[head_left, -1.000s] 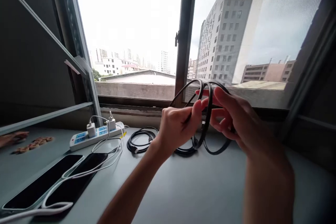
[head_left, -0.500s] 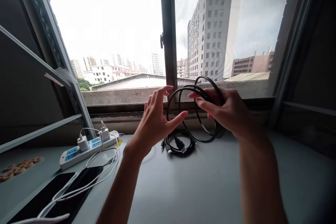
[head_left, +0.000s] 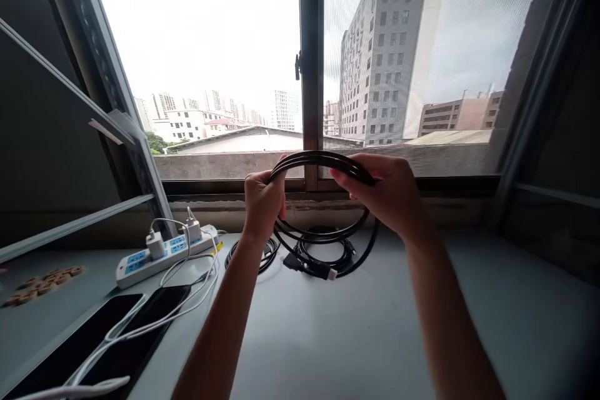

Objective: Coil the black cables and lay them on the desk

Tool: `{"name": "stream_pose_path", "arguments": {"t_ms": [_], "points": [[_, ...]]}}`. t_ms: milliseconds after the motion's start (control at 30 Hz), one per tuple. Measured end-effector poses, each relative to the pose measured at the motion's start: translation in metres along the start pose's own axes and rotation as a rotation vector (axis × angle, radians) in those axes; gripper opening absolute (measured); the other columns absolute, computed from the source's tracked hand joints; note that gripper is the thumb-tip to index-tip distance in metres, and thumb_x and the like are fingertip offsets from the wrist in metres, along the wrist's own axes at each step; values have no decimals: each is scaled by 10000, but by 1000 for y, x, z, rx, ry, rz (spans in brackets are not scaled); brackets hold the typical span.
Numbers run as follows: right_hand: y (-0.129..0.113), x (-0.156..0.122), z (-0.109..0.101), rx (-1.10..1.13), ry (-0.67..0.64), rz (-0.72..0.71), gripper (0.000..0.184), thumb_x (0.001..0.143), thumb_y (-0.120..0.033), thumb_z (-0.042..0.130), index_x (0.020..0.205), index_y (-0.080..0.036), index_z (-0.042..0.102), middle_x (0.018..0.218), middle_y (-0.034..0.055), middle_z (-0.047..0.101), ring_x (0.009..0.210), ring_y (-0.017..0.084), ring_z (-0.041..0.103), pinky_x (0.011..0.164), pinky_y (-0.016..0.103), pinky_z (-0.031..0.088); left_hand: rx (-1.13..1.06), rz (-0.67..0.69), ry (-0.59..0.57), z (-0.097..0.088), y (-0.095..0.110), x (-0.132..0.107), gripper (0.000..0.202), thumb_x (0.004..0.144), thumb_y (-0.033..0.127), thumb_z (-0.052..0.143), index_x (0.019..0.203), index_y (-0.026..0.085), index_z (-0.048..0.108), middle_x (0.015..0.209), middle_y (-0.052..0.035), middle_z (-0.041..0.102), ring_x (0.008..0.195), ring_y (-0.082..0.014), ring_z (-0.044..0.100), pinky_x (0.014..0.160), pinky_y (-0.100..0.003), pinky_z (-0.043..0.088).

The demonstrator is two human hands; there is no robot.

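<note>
I hold a coiled black cable (head_left: 323, 162) in the air in front of the window with both hands. My left hand (head_left: 263, 203) is closed round the coil's left side. My right hand (head_left: 391, 190) is closed round its right side. The loops hang down between my hands, and a plug end (head_left: 309, 267) dangles just above the grey table. Two other black cable coils (head_left: 328, 250) lie on the table behind it, below my hands.
A white power strip (head_left: 162, 253) with chargers plugged in lies at the left. White cables run from it to two dark phones (head_left: 117, 331) at the front left. Small brown pieces (head_left: 44, 280) lie far left. A metal shelf frame (head_left: 117, 131) stands left of the window.
My left hand, open half a second ago, has closed on the coil's left side. The coil has turned from upright to flatter, held between both hands.
</note>
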State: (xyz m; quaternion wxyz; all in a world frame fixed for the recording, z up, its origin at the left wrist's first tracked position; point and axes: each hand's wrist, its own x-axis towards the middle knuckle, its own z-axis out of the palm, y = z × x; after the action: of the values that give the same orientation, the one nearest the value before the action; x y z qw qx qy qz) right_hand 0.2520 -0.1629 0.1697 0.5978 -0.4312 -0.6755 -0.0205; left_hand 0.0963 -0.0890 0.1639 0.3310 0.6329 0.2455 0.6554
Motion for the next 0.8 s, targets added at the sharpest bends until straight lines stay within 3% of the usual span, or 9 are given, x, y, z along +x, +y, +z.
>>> {"name": "stream_pose_path", "arguments": {"t_ms": [67, 133, 267, 367, 467, 533, 800], "points": [[6, 4, 9, -8, 46, 34, 226, 781, -392, 629, 801, -174, 684, 532, -24, 527, 500, 113, 530, 463, 200, 383, -139, -90, 93, 2, 5, -4, 523, 722, 300, 633, 346, 184, 290, 302, 84, 241, 274, -25, 209, 325, -207, 140], [6, 5, 14, 117, 19, 80, 270, 775, -426, 635, 706, -165, 655, 461, -33, 495, 447, 114, 532, 440, 202, 390, -248, -120, 124, 6, 9, -9, 516, 705, 289, 651, 355, 177, 289, 317, 86, 257, 289, -15, 183, 332, -207, 113], [-8, -2, 6, 528, -95, 172, 479, 757, -414, 665, 425, -186, 405, 314, -77, 312, 250, 54, 325, 287, 184, 220, -301, -95, 96, 17, 4, -13, 525, 739, 321, 605, 344, 180, 288, 293, 84, 249, 263, -17, 186, 311, -202, 115], [-25, -8, -3, 627, -87, 209, 499, 760, -342, 668, 403, -188, 355, 302, -87, 260, 239, 30, 223, 272, 189, 127, -221, -149, -64, 24, -11, -12, 483, 783, 345, 540, 365, 184, 359, 278, 73, 278, 249, -47, 320, 310, -189, 229], [-35, -12, -6, 610, 60, 271, 490, 750, -296, 658, 396, -193, 336, 301, -87, 251, 242, 24, 186, 269, 197, 108, -144, -329, -313, 32, -25, -13, 353, 777, 302, 530, 456, 164, 482, 341, 64, 342, 363, -102, 528, 400, -189, 397], [-36, -12, -6, 573, 156, 275, 494, 732, -284, 665, 384, -197, 325, 297, -85, 249, 239, 26, 180, 265, 202, 104, -138, -431, -439, 36, -30, -15, 270, 766, 283, 526, 534, 147, 550, 426, 56, 393, 423, -116, 570, 436, -205, 447], [-32, -15, -3, 575, 207, 58, 530, 739, -279, 686, 351, -186, 337, 288, -86, 223, 232, 30, 195, 267, 215, 91, -166, -465, -586, 41, -27, -20, 294, 807, 387, 510, 690, 132, 596, 636, 1, 566, 507, -116, 604, 535, -224, 470]]}}
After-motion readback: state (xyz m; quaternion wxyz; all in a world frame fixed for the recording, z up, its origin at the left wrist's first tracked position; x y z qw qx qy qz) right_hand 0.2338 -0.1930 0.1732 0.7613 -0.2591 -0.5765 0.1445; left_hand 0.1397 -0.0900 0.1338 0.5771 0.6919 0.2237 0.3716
